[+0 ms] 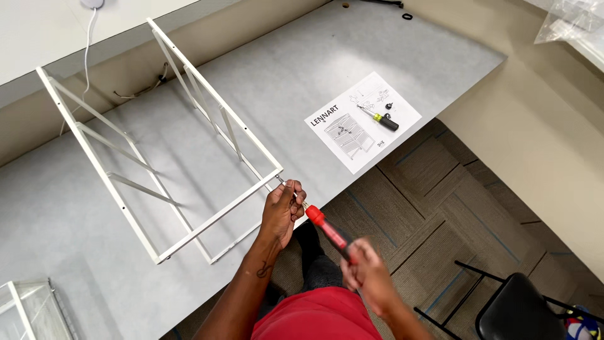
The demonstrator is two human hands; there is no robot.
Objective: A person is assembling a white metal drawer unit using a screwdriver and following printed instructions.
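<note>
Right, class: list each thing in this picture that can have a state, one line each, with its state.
White metal frame: lying on the grey table, partly assembled.
Red-handled screwdriver: tip at the frame's near corner.
Left hand: steadying the screwdriver shaft at the corner.
Right hand: gripping the handle.
Instruction sheet: flat on the table.
Yellow-and-black screwdriver: lying unused on the sheet.
</note>
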